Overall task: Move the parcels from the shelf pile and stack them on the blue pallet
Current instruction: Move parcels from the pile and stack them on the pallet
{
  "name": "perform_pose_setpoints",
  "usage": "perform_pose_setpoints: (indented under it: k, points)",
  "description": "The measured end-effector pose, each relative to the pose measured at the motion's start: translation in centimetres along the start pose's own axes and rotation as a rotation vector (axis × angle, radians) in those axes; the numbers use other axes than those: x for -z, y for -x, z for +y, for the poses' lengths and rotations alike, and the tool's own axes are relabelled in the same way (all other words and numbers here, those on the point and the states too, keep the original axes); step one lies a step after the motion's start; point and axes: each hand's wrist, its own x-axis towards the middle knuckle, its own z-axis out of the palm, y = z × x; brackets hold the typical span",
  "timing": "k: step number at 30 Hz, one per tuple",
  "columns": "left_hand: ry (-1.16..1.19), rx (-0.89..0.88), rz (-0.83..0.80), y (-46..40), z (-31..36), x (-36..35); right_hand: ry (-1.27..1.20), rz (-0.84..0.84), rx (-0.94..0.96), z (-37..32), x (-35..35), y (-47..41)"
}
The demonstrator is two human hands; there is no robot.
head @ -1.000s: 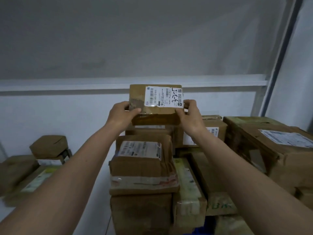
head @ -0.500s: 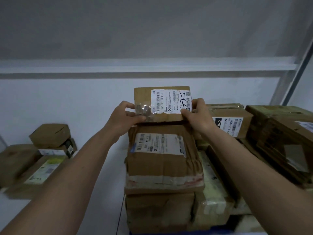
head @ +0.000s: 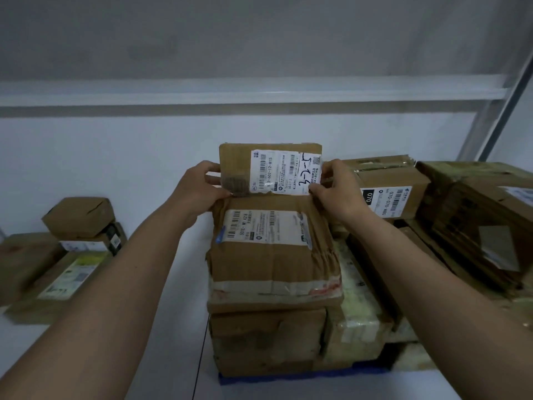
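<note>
A small flat brown parcel (head: 235, 158) with a white barcode label stands on edge behind a larger crumpled brown parcel (head: 274, 261) on top of the stack. My left hand (head: 199, 189) grips its left edge and my right hand (head: 334, 189) grips its right edge. The stack rests on the blue pallet (head: 288, 376), of which only a thin strip shows at the bottom. Its lower part is hidden behind the crumpled parcel.
More brown parcels (head: 392, 189) crowd the stack to the right, including a big taped box (head: 484, 215). A separate low pile of parcels (head: 78, 217) lies on the white floor at the left. A white wall and a grey slanted post (head: 496, 111) stand behind.
Both hands have brought the small parcel down from above the stack until it stands behind the crumpled top parcel. The camera has tilted down and moved closer.
</note>
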Motion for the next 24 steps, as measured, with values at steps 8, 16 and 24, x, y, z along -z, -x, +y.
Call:
perform_pose_setpoints:
  k: [8, 16, 24]
  points:
    - [0.023, 0.174, 0.038, 0.7, 0.5, -1.1, 0.117, -0.029, 0.035, -0.1, 0.2, 0.6]
    - [-0.103, 0.239, -0.045, 1.1, 0.4, -2.5, 0.248, -0.160, 0.001, 0.1, -0.4, 0.9]
    - [-0.162, 0.250, -0.046, 0.7, 0.2, -2.9, 0.290, -0.191, -0.032, -0.4, -0.2, 1.1]
